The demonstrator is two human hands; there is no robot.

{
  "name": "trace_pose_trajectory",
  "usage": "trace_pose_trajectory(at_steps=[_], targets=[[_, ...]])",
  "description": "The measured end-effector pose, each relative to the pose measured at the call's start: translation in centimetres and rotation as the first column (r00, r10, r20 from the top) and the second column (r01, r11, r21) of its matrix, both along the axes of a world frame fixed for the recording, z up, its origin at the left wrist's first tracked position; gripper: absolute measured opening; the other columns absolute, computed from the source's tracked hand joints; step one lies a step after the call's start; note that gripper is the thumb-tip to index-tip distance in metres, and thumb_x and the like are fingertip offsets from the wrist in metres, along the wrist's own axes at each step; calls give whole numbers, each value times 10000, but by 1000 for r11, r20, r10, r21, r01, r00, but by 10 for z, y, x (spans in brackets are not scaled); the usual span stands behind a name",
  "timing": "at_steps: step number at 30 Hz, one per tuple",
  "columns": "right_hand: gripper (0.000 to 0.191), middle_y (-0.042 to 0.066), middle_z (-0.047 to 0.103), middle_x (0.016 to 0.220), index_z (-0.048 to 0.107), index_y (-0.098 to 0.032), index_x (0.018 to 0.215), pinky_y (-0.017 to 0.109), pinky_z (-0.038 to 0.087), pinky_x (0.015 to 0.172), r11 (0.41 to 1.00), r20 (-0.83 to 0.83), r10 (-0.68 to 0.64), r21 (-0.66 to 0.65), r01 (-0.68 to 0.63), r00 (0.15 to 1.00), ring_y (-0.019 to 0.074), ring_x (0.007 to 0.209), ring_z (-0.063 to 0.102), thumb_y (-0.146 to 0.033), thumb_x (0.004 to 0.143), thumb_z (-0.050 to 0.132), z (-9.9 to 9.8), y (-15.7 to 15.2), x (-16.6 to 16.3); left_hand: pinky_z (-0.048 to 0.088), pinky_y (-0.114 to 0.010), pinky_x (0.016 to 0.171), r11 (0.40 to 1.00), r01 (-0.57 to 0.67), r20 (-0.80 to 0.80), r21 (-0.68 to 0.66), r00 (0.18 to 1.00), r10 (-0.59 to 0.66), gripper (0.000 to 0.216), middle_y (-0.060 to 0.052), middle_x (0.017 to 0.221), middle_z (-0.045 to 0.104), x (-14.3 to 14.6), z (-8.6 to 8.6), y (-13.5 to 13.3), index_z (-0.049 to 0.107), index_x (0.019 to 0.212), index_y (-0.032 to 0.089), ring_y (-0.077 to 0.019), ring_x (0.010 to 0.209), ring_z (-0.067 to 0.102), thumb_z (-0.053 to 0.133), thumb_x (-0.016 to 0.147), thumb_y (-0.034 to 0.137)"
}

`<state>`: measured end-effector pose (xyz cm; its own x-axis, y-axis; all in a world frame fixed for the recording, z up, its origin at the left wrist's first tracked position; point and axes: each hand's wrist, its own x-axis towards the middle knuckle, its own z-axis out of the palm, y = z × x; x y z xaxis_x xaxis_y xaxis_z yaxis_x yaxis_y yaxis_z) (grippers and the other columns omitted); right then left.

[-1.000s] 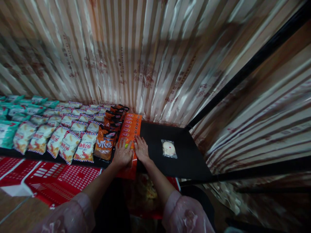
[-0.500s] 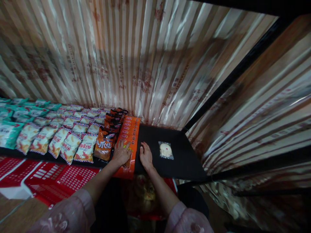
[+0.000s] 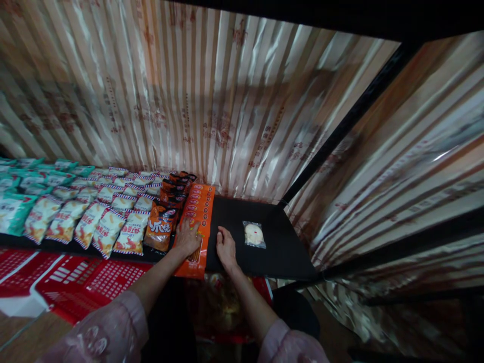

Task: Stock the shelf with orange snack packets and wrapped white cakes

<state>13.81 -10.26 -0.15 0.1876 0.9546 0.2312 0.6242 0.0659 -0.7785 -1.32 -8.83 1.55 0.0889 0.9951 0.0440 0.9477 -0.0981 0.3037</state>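
Moved right, off the orange packaging (image 3: 201, 209), the right hand (image 3: 226, 248) is loosely curled and empty over the black shelf (image 3: 274, 262), so only the left hand (image 3: 188, 239), fingers spread, rests on the packaging, just right of the brown snack bags (image 3: 160, 228)

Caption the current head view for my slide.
Left grip on the flat orange packs, right grip beside them, a clear packet farther right on the black shelf.

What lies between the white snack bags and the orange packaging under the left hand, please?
In the head view, a row of orange-and-black bags lies between the white snack bags and the orange packaging.
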Motion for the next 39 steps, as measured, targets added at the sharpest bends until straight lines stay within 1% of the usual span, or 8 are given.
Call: trace_pose_trajectory(at_steps=[4,13,22,26,29,33,37,39], targets=[[377,120,603,1092,580,-103,1074,324,399,932,1000,-13,10,-29,-10,1000,180,1022,546,-226,816,333,1,-1,-5,190,-447,1039,1000,10,-15,24,1000,-10,503,-135,1362,352,2,0,0,419,1275,199,-267,1283,253,420,779,289],[367,95,610,1095,594,-131,1061,302,397,933,998,-92,30,-53,-35,995,165,1014,552,-232,814,341,-6,2,-13,218,-448,1029,1000,12,-21,23,1000,-11,487,-155,1374,334,4,4,-3,436,1262,172,-287,1283,261,410,787,272],[382,65,620,1097,580,-171,1097,305,396,935,987,-245,-20,-162,-21,969,160,1024,557,-296,826,341,-9,10,-15,227,-448,1036,993,18,-25,117,1000,-15,453,-159,1336,386,3,-4,-4,458,1241,147,-284,1262,305,384,815,283],[390,74,617,1107,572,-162,1105,316,393,941,988,-261,-8,-151,-33,965,163,1025,557,-316,832,340,-11,11,-15,216,-421,1056,984,41,18,174,999,-45,438,-147,1365,349,7,0,-7,456,1228,107,-269,1286,255,364,833,272],[386,92,603,1129,573,-140,1097,328,378,958,991,-238,2,-128,-33,971,170,1040,549,-308,825,356,-12,8,-14,242,-381,1055,969,141,84,202,983,-161,377,-115,1334,391,18,9,-17,496,1170,128,-224,1267,282,325,847,224],[364,85,611,1108,564,-151,1087,317,399,938,993,-267,5,-113,-36,964,155,1009,565,-284,812,367,-21,0,-8,373,-315,964,962,233,169,140,952,-255,340,-77,1114,552,37,15,-38,555,1076,151,-173,1069,470,315,835,169],[359,105,621,1068,546,-138,1075,285,473,823,996,-401,-8,-82,-27,916,148,910,611,-298,817,354,-24,-22,4,389,-297,955,967,214,289,135,925,-245,346,-71,1097,562,53,5,-66,547,1085,156,-156,1041,490,326,820,143],[359,112,637,1013,541,-128,1066,278,497,746,998,-442,-21,-58,-6,897,152,845,623,-321,822,362,-21,-40,12,401,-308,944,953,276,335,126,892,-303,341,-78,1083,571,59,-5,-81,557,1062,156,-161,1046,489,309,828,153]])
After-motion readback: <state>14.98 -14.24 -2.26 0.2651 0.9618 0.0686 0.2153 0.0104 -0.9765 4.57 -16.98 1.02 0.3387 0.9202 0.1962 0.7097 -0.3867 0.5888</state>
